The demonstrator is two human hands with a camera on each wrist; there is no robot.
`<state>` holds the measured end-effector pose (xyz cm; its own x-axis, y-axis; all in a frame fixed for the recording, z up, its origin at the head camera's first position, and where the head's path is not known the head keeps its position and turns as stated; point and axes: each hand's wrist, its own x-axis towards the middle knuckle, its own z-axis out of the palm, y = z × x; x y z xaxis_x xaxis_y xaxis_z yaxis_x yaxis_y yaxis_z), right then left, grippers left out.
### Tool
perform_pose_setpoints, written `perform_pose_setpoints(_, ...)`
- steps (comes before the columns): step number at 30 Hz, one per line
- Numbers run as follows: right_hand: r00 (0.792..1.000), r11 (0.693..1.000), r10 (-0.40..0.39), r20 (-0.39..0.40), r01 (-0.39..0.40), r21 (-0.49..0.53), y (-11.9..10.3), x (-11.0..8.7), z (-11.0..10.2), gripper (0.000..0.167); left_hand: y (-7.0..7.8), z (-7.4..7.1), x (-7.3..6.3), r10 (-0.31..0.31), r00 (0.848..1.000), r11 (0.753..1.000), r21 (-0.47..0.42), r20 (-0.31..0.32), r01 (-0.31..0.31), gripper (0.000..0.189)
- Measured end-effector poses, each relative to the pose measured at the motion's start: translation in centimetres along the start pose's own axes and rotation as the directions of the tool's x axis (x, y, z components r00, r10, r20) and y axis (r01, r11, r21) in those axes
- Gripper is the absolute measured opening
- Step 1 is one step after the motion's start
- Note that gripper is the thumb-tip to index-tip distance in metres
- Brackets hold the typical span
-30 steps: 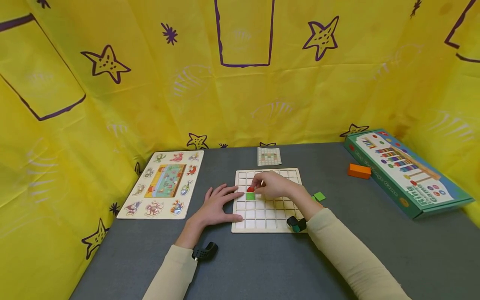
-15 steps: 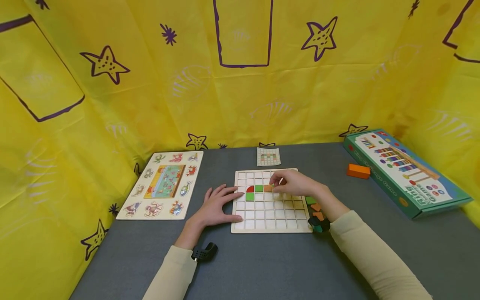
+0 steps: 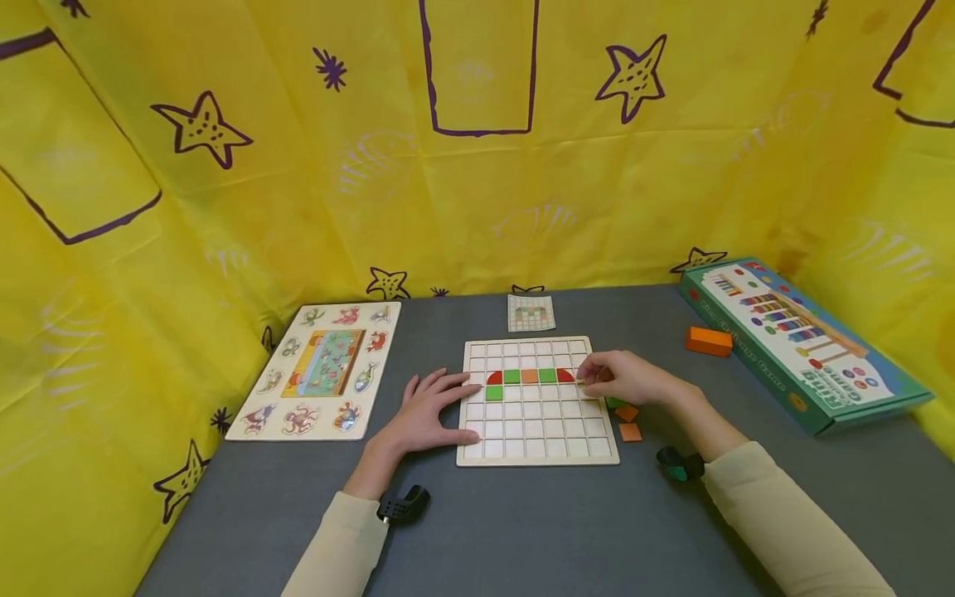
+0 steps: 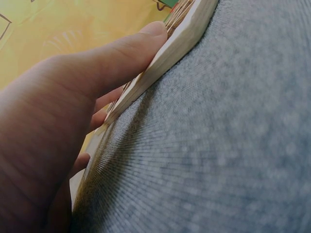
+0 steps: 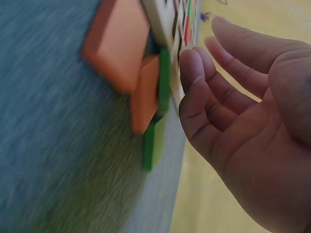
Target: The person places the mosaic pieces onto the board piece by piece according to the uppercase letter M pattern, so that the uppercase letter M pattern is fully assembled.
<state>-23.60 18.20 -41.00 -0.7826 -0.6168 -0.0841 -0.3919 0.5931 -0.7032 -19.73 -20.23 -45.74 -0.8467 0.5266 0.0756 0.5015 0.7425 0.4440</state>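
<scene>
My left hand [image 3: 427, 416] lies spread at the left edge of the white grid board [image 3: 539, 429], its thumb and fingertips on the rim. In the left wrist view the thumb [image 4: 121, 60] rests along the board's edge. A row on the board holds a red quarter-round tile [image 3: 495, 378], a green tile [image 3: 511, 376], an orange tile [image 3: 530, 376], another green tile [image 3: 548, 376] and a second red tile [image 3: 564, 376]. One green tile [image 3: 494, 393] sits below the left red one. My right hand [image 3: 634, 378] is beside the right red tile, fingers loosely bent, nothing between thumb and fingers.
Loose orange tiles [image 5: 119, 41] and green tiles [image 5: 153, 141] lie by the board's right edge. A small pattern card [image 3: 531, 314] is behind the board. An animal puzzle board [image 3: 254, 390] stands left; an orange block [image 3: 709, 341] and a green game box [image 3: 806, 340] are right.
A second green tile and a second red tile have joined the row after the orange one. My right hand has moved rightward along the row. The left hand stays at the board's edge.
</scene>
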Motion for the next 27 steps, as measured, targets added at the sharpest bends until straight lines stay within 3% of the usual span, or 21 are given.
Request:
perform_pose_setpoints(14, 0.999, 0.999, 0.035, -0.014, -0.035, -0.024, 1.8, -3.3, -1.2, 0.018, 0.2, 0.0, 0.1, -0.006, 1.000, 1.000, 0.005, 0.000, 0.006, 0.080)
perform_pose_setpoints(27, 0.998, 0.998, -0.002, 0.057, 0.005, -0.061, 1.8, -5.6, -0.9, 0.012, 0.2, 0.0, 0.1, -0.011, 1.000, 1.000, 0.008, 0.003, 0.011, 0.081)
